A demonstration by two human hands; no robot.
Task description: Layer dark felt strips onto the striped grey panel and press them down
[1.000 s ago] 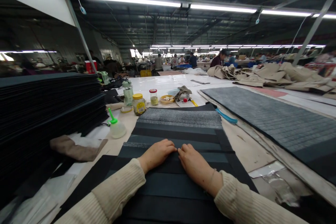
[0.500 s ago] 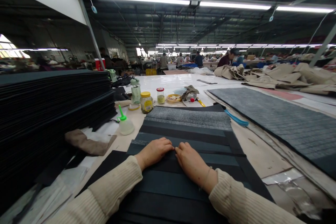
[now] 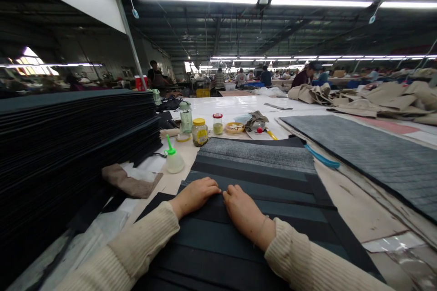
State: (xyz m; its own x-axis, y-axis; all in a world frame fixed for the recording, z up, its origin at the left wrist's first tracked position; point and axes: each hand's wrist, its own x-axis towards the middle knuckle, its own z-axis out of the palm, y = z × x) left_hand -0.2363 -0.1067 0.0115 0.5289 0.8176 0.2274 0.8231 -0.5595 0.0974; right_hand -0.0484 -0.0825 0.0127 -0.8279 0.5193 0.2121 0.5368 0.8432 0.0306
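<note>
A dark panel of blue-green and black strips of fabric (image 3: 276, 193) lies in front of me, with a speckled grey band (image 3: 259, 153) across its far end. My left hand (image 3: 197, 195) rests on the middle of it, fingers curled and pressed together on a strip's edge. Close beside it, almost touching at the fingertips, my right hand (image 3: 244, 211) is closed the same way on the fabric. The fingertips hide the exact bit of cloth they grip.
A tall stack of dark panels (image 3: 75, 145) stands at the left. Beyond the fabric are a green-tipped squeeze bottle (image 3: 175, 163), a yellow-lidded jar (image 3: 200, 132) and a red-lidded jar (image 3: 217, 124). Right of it lie a blue curved tool (image 3: 322, 157) and a grey sheet (image 3: 368, 154).
Both hands have shifted a little to the left along the fabric, still closed and close together. My view has turned slightly left, so the surroundings appear farther right.
</note>
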